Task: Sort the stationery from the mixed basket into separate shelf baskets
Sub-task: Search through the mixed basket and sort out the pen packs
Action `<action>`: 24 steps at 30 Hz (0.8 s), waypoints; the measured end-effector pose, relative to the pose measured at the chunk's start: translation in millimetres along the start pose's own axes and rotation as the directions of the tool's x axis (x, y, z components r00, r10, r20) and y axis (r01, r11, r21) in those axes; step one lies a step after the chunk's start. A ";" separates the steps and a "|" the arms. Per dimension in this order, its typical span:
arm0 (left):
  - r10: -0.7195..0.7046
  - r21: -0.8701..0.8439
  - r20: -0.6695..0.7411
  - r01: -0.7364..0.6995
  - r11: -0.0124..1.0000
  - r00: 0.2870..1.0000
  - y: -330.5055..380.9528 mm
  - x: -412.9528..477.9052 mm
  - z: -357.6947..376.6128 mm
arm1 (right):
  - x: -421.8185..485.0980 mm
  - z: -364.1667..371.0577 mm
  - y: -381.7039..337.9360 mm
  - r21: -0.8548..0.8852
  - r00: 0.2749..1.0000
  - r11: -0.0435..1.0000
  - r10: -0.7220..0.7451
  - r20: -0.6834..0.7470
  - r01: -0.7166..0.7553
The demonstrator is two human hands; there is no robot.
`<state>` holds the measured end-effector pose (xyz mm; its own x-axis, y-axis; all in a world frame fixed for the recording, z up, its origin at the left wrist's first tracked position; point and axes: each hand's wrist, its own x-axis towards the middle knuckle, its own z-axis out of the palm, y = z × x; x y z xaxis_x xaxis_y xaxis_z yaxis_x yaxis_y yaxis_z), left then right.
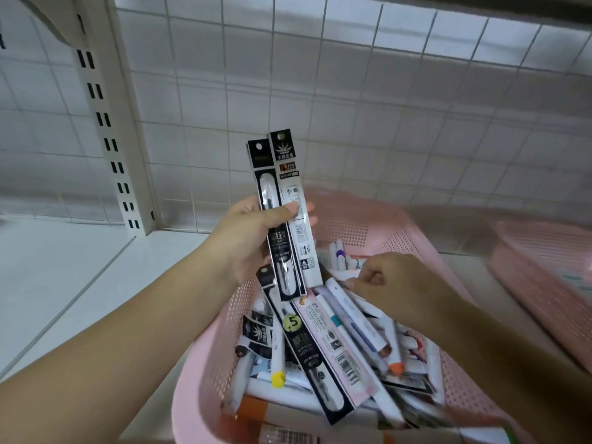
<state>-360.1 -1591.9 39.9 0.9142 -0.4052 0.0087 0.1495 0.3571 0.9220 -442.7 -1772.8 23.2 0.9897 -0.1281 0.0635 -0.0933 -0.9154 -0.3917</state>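
Observation:
A pink mixed basket [349, 219] stands on the shelf, full of packaged pens and white markers with coloured caps. My left hand [246, 238] holds two black-and-white pen packs [282, 193] upright above the basket's left rim. My right hand [394, 283] reaches into the basket from the right, fingers curled and pinching at a white marker [344, 301] in the pile. Another black pen pack [307, 350] and a pink-edged pack [333, 341] lie on top of the heap.
A second pink basket [544, 270] sits to the right on the same shelf. The white shelf board [64, 277] stretches left. A slotted upright post [109, 129] and a wire grid back panel [352, 91] stand behind.

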 end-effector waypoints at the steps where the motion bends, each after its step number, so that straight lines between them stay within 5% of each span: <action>1: 0.000 -0.001 0.004 0.000 1.000 1.000 -0.3 0.2 -0.5 | -1.6 -1.0 -2.3 0.014 0.999 0.999 -0.032 -0.041 0.033; 4: 0.002 0.011 0.013 -0.002 1.000 1.000 0.2 0.2 -0.2 | -6.4 -1.3 -12.4 0.059 0.986 0.988 -0.139 -0.091 0.144; 7: 0.015 0.000 0.003 -0.015 1.000 1.000 2.6 -1.2 2.0 | -6.9 6.4 -17.5 -0.037 0.973 0.972 -0.233 0.011 0.233; 15: -0.038 -0.053 -0.127 0.031 0.998 0.991 16.2 -14.2 11.6 | -2.2 8.4 -15.2 -0.375 0.971 0.901 -0.162 0.173 0.217; 24: -0.082 -0.040 -0.258 0.074 0.996 0.963 14.1 -45.5 21.6 | 2.6 3.1 -5.6 -0.053 0.991 0.997 -0.053 0.119 0.060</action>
<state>-407.6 -1586.7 60.9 0.9651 -0.2018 -0.1667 0.2314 0.3599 0.9038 -439.2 -1766.9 22.7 0.9991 -0.0329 -0.0252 -0.0395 -0.9404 -0.3377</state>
